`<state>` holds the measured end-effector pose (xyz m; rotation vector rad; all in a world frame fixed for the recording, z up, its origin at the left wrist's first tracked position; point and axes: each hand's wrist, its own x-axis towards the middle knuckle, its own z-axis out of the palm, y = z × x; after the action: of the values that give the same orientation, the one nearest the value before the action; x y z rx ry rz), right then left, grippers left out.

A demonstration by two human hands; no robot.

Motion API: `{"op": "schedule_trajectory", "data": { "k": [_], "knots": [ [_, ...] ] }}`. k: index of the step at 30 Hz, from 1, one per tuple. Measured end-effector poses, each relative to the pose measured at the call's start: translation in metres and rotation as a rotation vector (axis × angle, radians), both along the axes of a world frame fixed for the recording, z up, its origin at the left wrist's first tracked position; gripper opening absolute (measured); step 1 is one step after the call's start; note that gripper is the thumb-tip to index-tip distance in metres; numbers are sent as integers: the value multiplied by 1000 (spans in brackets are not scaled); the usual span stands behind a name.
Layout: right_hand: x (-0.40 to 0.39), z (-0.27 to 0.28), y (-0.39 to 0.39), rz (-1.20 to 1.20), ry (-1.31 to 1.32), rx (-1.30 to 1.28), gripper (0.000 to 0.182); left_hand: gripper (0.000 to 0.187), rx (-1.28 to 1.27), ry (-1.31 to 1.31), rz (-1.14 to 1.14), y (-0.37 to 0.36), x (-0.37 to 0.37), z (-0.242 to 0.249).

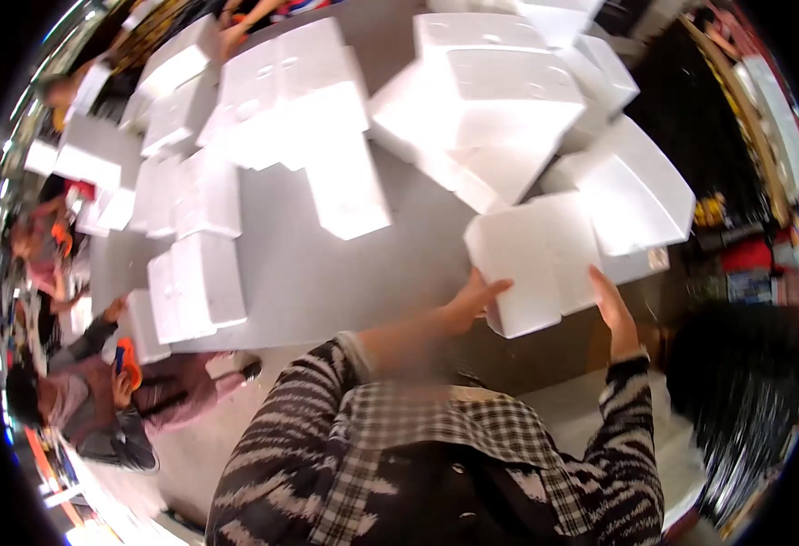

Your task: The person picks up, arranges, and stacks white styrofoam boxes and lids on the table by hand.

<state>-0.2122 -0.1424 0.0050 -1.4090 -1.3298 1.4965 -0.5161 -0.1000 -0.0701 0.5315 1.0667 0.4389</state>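
I hold a white foam block between both hands at the near edge of a grey table. My left hand presses on the block's left lower side, fingers spread along it. My right hand is flat against its right lower side. Both sleeves are striped black and white. The block touches a pile of similar white foam boxes behind it.
Several more foam blocks lie scattered over the table's left and far side. A crouching person holds an orange object at the lower left. Other people stand along the left edge. Shelves with goods are at the right.
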Motion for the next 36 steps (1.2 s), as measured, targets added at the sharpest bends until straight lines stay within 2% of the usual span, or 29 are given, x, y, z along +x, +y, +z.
{"op": "schedule_trajectory", "data": {
  "k": [1,2,3,5,8,9,11,13,15,19,22,24,26,28,30,32,33,34,35,36],
  "knots": [
    [5,-37,21,-404,-76,-467,73,74,9,-3,-4,1,-4,-1],
    [25,-78,14,-320,-60,-483,85,75,18,-10,-16,1,-14,-3],
    [15,-74,1,-216,115,-446,85,75,62,-63,-7,1,-26,-4],
    [-14,-75,-31,-268,164,-369,74,75,154,-174,-10,-2,-49,-10],
    [-58,-78,-63,-320,160,-322,67,72,179,-177,-59,-7,-90,23],
    [-75,-74,-70,-347,153,-321,65,69,174,-147,-65,-10,-103,16],
    [-108,-77,-81,-294,126,-293,60,64,170,-89,-86,-14,-131,-4],
    [-154,-62,-87,-241,105,-277,55,66,227,-141,23,-35,-166,-8],
    [-190,-64,-92,-156,153,-270,59,60,201,-35,-97,-45,-212,5],
    [-266,-78,-84,122,183,-272,63,61,60,98,228,-97,-296,25],
    [-328,-87,-72,292,47,-210,62,62,-50,187,455,-136,-355,29],
    [-382,-67,-58,290,131,-303,60,61,-59,195,581,-147,-397,18],
    [-426,-82,-43,280,117,-221,57,60,21,233,702,-145,-433,17],
    [-466,-75,-24,199,220,-271,55,63,202,221,826,-138,-464,4],
    [-492,-85,1,258,18,-75,57,68,374,189,921,-124,-477,6],
    [-506,-51,18,233,-14,-35,61,69,432,164,817,-117,-480,10],
    [-507,-40,21,223,3,-53,62,69,419,323,810,-118,-471,16],
    [-507,-29,25,219,25,-69,63,69,541,255,790,-119,-471,1],
    [-502,-23,27,218,49,-87,64,69,546,273,791,-120,-471,-2],
    [-495,-22,26,221,99,-189,61,69,548,294,795,-121,-470,-4]
  ]
}}
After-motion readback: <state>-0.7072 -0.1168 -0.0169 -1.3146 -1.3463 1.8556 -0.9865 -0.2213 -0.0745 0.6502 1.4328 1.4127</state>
